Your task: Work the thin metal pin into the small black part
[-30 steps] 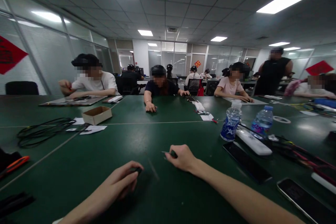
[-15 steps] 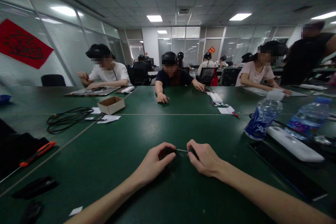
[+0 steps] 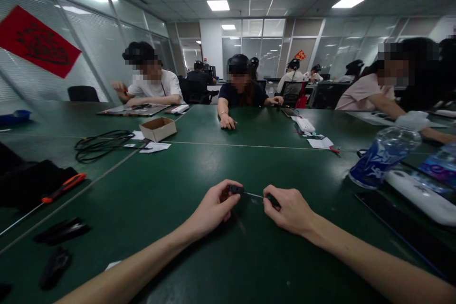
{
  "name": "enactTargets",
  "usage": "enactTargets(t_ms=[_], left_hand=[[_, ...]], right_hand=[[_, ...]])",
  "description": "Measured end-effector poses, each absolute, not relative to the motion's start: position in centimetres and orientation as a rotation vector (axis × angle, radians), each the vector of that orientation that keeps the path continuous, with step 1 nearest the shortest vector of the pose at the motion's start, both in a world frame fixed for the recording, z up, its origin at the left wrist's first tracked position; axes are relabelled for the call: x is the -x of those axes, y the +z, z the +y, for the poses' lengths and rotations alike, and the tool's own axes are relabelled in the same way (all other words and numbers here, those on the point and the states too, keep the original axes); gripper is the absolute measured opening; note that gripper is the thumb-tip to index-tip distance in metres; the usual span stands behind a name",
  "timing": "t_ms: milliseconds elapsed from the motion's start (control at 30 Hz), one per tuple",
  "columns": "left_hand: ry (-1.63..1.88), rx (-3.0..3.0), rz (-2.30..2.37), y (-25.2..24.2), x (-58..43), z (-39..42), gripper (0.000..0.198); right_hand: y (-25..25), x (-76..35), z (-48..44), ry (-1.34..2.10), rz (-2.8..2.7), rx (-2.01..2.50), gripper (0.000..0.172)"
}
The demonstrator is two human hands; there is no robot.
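My left hand is closed around a small black plastic part, pinched between thumb and fingers just above the green table. My right hand grips a small screwdriver by its dark handle, which the fingers mostly cover. Its thin metal shaft points left, and the tip meets the right end of the black part. Whether the tip sits inside the part cannot be made out. Dark plastic pieces lie on the table left of my left arm.
At left lie an orange-handled screwdriver, a coiled black cable and a small cardboard box. On the right stand a water bottle, a dark phone-like slab and a white power strip. A co-worker sits opposite.
The view has tilted down and shifted slightly left. My left hand has turned so that the black part shows more clearly. Both hands keep their hold.
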State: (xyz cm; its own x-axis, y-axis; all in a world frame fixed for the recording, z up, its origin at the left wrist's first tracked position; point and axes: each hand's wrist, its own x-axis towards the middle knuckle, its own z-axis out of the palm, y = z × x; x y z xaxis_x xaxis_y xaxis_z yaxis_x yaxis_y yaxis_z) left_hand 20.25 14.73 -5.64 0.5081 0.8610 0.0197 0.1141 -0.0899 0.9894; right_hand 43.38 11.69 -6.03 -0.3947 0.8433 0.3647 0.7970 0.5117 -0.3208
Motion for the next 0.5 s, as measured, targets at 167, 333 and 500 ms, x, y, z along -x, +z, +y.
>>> enactTargets(t_ms=[167,333,500], left_hand=[[0.781,-1.553,0.863,-5.62,-20.26,14.62,0.04],[0.784,-1.58,0.849,-5.58,-20.28,14.56,0.039],[0.778,-1.603,0.847,-5.56,-20.26,14.49,0.042]], right_hand=[[-6.18,-43.36,11.74,0.057,-2.265,1.341,0.02],[-6.07,-43.41,11.67,0.037,-2.283,1.338,0.021],[-5.95,-43.42,11.62,0.017,-2.302,1.332,0.023]])
